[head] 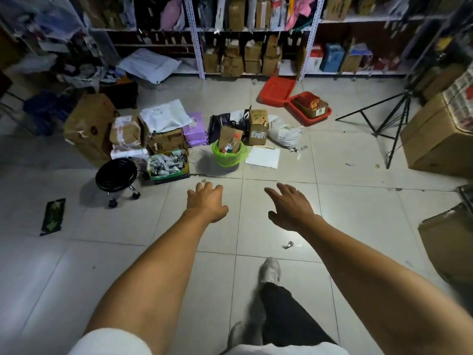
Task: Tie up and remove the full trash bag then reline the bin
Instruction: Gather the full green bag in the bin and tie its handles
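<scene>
A small grey bin [226, 168] lined with a bright green trash bag [230, 158] stands on the tiled floor, ahead of me among parcels. A cardboard piece and bottles stick up out of the bag. Both my arms reach forward over the floor. My left hand [206, 201] is open with fingers spread, short of the bin and a little left of it. My right hand [290, 206] is also open, palm down, short of the bin and to its right. Neither hand touches anything.
A black wheeled stool [116, 175] and a green box of small items [167, 165] stand left of the bin. Cardboard boxes [89, 129] and parcels crowd behind it. White paper [263, 157] lies to its right. Red trays [308, 111], a tripod [391, 124], big cartons [435, 142] and shelves surround.
</scene>
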